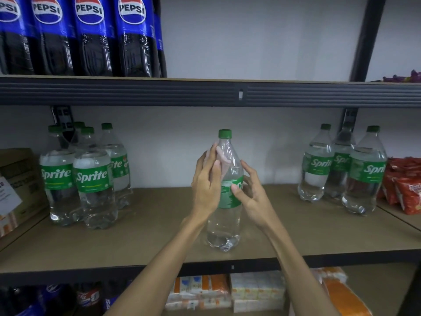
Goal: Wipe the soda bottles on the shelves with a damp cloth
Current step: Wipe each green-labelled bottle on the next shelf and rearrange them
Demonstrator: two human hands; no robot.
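Fingers [212,156] of the left hand [206,185] reach up along the shoulder of the Sprite bottle [224,224] and hold a pale pink cloth [222,164] against the clear plastic just below the green cap [225,133], with the thumb lying across the cloth. The right hand [254,195] sits lower, its thumb tip on the green label and its other fingers spread and curved round the bottle's right side. This looks like a loose steadying hold. Whether those fingertips touch the plastic cannot be told.

The bottle stands upright near the front middle of the brown shelf board [141,238], well apart from the other Sprite bottles, a cluster on the left [92,179] and 3 on the right [341,169].

It looks full, so it is probably heavy and bottom-weighted, steady on its base but awkward to lift with 1 hand. The wall is thin plastic that would give under a hard squeeze, and a damp wipe would likely leave it slick. The label band, where the right thumb rests, seems the best place to grip: the body is widest and straightest there and the film offers some friction. The tapering shoulder would let a hand slide.

Both forearms come up from below, close together, with the wrists bent slightly back. The left hand is raised higher than the right.
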